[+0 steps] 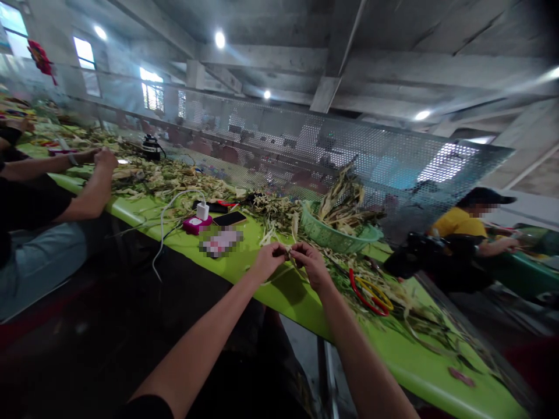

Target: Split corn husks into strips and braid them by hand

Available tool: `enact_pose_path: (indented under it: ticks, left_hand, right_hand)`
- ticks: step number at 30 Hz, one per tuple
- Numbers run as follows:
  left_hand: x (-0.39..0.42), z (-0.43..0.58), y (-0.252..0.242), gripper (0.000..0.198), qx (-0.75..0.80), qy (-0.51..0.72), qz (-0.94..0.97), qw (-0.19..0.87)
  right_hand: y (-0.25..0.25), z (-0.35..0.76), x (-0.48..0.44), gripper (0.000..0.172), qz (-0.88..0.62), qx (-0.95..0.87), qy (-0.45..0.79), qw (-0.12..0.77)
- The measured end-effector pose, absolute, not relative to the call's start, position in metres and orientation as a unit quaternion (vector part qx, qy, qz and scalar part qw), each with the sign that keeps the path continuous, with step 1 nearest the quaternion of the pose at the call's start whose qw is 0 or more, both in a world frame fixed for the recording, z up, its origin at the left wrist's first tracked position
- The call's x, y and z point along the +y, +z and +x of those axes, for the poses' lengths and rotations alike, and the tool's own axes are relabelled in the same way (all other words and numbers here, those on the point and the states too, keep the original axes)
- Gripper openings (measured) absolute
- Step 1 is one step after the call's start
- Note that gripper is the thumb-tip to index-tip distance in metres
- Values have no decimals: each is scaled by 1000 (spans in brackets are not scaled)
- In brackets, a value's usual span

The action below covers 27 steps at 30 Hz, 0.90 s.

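Note:
My left hand (269, 261) and my right hand (309, 263) meet above the front edge of the green table. Both are closed in a pinch on pale, thin strips of dried plant husk (294, 226), which stick out above and below the fingertips. What lies right between the fingertips is partly hidden. Just beyond my hands stands a green plastic basket (318, 230) with a heap of dry husks and stalks (343, 198) in it. To the right of my right hand lies a tool with red and yellow curved handles (370, 294), among loose husk scraps.
Left of my hands are a dark phone (230, 218), a blurred-out pinkish item (221, 241), and a magenta power socket (196, 224) with a white charger (202, 210) and cable. A perforated metal screen (262, 137) runs behind. Co-workers sit at left (94, 180) and right (463, 224).

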State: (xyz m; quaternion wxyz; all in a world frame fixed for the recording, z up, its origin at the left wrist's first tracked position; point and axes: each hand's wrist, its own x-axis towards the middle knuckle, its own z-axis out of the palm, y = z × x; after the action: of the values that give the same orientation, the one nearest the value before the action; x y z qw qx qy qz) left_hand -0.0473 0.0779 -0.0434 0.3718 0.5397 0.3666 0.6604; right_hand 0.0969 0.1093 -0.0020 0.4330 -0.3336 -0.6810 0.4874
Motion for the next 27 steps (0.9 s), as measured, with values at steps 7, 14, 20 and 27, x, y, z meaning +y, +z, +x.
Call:
enact_pose_path:
  ticks: [7, 14, 20, 27]
  left_hand:
    - [77, -47, -45, 16, 374, 620, 554, 411]
    - [78, -46, -48, 11, 391, 614, 577, 371]
    - [77, -45, -47, 11, 373, 621, 580, 373]
    - [77, -45, -47, 9, 403, 628, 511, 427]
  right_hand:
    - [-1, 98, 108, 18, -331, -663, 497, 451]
    - [-1, 97, 107, 17, -321, -665, 492, 460]
    - [0, 96, 107, 18, -312, -653, 504, 471]
    - [3, 101, 110, 13, -253, -557, 589, 528]
